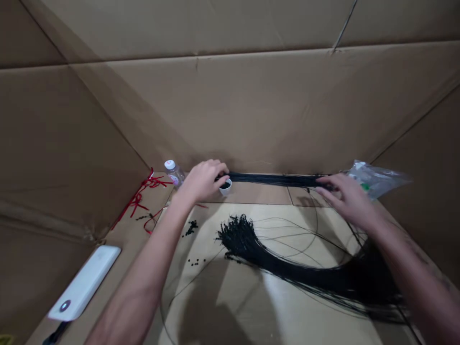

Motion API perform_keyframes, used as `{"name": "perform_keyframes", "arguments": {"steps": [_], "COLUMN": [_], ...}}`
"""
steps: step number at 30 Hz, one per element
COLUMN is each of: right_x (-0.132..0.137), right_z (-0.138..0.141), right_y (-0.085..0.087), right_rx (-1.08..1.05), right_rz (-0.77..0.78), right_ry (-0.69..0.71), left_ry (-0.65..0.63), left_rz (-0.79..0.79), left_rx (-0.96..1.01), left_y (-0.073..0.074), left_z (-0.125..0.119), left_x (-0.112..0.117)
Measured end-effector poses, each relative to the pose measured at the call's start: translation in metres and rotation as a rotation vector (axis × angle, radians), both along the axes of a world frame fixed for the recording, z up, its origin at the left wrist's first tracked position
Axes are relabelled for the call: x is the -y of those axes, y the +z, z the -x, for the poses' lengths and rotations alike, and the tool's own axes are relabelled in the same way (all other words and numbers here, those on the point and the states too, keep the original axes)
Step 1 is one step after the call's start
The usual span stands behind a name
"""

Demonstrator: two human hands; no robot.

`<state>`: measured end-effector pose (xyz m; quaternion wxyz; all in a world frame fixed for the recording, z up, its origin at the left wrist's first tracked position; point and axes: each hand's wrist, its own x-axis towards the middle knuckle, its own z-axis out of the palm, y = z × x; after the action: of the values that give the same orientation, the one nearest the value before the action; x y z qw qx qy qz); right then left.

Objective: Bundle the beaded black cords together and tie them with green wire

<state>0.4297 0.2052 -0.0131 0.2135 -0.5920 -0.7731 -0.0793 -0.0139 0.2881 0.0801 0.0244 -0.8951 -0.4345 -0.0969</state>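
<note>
Fingers (220, 168) of left hand (203, 181) and right hand (347, 199) clamp opposite ends of black cord bundle (273, 179)

Matt brown cardboard walls (251, 115), glossy clear plastic bag (377, 178), smooth white plastic power bank (86, 282).

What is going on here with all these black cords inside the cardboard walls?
A person holds a thin bundle of black cords stretched along the back cardboard wall. The left hand grips one end, just above a small white cup. The right hand lies on the other end, beside a plastic bag; whether it grips is unclear. A larger heap of black cords lies in front, with red strings and a small bottle at the left.
</note>
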Motion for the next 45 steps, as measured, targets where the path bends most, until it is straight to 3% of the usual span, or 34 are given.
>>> {"name": "perform_keyframes", "arguments": {"steps": [1, 3, 6, 9, 12, 16, 25, 28, 30, 33, 40, 42, 45], "right_x": [0.019, 0.055, 0.091, 0.102, 0.1, 0.095, 0.102, 0.105, 0.106, 0.107, 0.116, 0.12, 0.127], "right_z": [0.027, 0.079, 0.136, 0.159, 0.162, 0.158, 0.127, 0.124, 0.125, 0.13, 0.135, 0.134, 0.132], "right_y": [0.0, -0.007, -0.03, -0.054, -0.068, -0.063, -0.006, 0.002, 0.0, -0.01, -0.025, -0.025, -0.027], "right_rx": [-0.068, -0.354, -0.357, -0.327, -0.29, -0.277, -0.403, -0.429, -0.446, -0.482, -0.552, -0.558, -0.538], "right_rz": [0.02, 0.207, 0.262, 0.245, 0.21, 0.156, 0.004, 0.0, 0.014, 0.031, 0.063, 0.065, 0.115], "right_ry": [0.039, 0.176, 0.265, 0.249, 0.23, 0.222, 0.202, 0.195, 0.19, 0.16, 0.071, 0.045, 0.057], "left_ry": [0.02, 0.054, 0.145, 0.227, 0.241, 0.238, 0.384, 0.506, 0.591, 0.74, 0.918, 0.974, 1.047], "left_rz": [0.017, 0.074, 0.129, 0.128, 0.123, 0.082, -0.2, -0.362, -0.432, -0.43, -0.275, -0.272, -0.27], "left_rx": [0.04, 0.096, 0.132, 0.157, 0.192, 0.3, 0.656, 0.84, 0.917, 0.838, 0.723, 0.756, 0.787], "left_y": [-0.006, -0.027, -0.073, -0.112, -0.127, -0.113, -0.019, 0.006, 0.013, 0.002, -0.067, -0.076, -0.079], "left_z": [-0.001, 0.002, 0.014, 0.026, 0.033, 0.044, 0.083, 0.097, 0.11, 0.134, 0.177, 0.185, 0.198], "left_x": [0.027, 0.081, 0.146, 0.183, 0.194, 0.19, 0.18, 0.184, 0.189, 0.196, 0.186, 0.176, 0.162]}}
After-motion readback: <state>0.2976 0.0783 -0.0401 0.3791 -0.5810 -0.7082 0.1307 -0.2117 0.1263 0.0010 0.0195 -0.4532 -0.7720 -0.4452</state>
